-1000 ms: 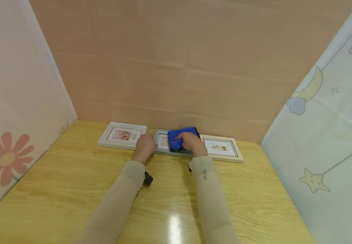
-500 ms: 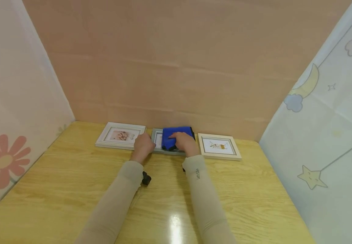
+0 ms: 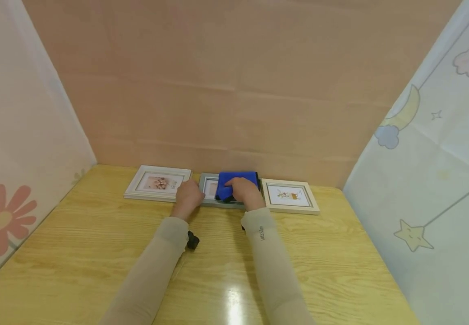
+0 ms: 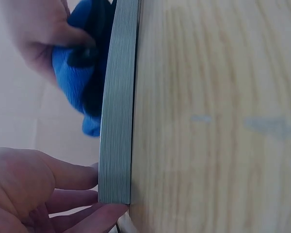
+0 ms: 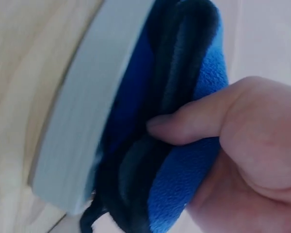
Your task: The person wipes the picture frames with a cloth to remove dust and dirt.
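Note:
A grey picture frame [image 3: 222, 204] lies flat on the table between two others. My left hand [image 3: 189, 197] pinches its left end; in the left wrist view, the thumb meets the upper edge and the fingers [image 4: 70, 200] curl at the end. Folded over the grey frame is a blue cloth [image 3: 238, 176] with black edging, partly hiding the picture. My right hand [image 3: 247, 192] grips this cloth and presses it on the frame. In the right wrist view the thumb [image 5: 189, 121] lies across the cloth's dark edging, with the other fingers mostly hidden behind the folds.
To the left lies a white picture frame [image 3: 137, 189], its right corner partly behind my left hand. A cream picture frame [image 3: 314, 208] is at the right. Behind them rises a brown backdrop [image 3: 226, 90], with patterned side panels left and right. The wooden table [image 3: 332, 253] extends toward me.
My right hand has slid the cloth left over the grey frame, then slightly back right. The left hand keeps its hold on the frame's end. The head view has shifted a little.

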The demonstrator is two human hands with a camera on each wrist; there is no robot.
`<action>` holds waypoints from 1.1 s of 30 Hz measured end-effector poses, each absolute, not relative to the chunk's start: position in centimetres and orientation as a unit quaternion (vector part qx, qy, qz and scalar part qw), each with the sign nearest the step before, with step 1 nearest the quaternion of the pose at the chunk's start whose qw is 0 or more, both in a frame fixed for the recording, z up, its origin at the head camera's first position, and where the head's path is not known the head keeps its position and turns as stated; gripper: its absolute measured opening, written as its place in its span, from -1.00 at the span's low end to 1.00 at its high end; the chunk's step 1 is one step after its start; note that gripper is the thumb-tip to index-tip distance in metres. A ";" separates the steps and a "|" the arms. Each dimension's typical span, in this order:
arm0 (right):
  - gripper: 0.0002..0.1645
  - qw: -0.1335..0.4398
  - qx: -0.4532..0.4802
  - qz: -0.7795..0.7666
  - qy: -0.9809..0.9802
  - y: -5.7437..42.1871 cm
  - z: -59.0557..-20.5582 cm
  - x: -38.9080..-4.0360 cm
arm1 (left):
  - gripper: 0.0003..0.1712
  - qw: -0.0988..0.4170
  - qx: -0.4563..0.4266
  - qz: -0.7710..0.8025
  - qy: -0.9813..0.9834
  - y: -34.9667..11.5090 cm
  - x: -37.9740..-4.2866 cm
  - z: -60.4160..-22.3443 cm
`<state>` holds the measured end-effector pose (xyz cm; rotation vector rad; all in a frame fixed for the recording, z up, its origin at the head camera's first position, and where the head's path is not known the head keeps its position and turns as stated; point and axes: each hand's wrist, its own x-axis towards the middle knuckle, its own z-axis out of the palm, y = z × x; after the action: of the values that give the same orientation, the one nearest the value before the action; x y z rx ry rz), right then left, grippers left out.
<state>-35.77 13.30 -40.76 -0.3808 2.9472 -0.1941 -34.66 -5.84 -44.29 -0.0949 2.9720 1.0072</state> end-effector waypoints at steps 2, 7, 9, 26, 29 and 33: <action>-0.32 0.064 -0.151 -0.037 0.986 12.4 -41.1 -35.9 | -0.74 -0.001 -0.028 0.319 0.947 -5.9 -34.7 -44.2; -0.35 0.037 -0.203 0.022 0.978 10.9 -42.0 -36.3 | -0.63 0.001 -0.029 0.315 0.949 -6.0 -34.7 -44.5; -0.33 0.042 -0.196 0.020 0.979 10.8 -42.1 -36.3 | -0.64 -0.001 -0.031 0.316 0.948 -5.9 -34.6 -44.6; -0.20 0.156 -0.081 -0.106 0.979 17.0 -38.7 -34.7 | -0.71 -0.002 -0.025 0.323 0.946 -5.7 -34.3 -44.4; -0.27 0.181 -0.090 -0.096 0.975 16.8 -37.6 -33.8 | -0.69 -0.009 -0.025 0.320 0.947 -5.8 -34.2 -44.2; -0.31 0.194 -0.084 -0.089 0.973 16.3 -36.7 -33.4 | -0.75 -0.015 -0.025 0.314 0.949 -6.0 -34.3 -44.1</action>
<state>-33.35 16.34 -36.66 -0.2360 2.7292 -0.2486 -34.30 -6.01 -44.09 -0.0777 3.0098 0.9973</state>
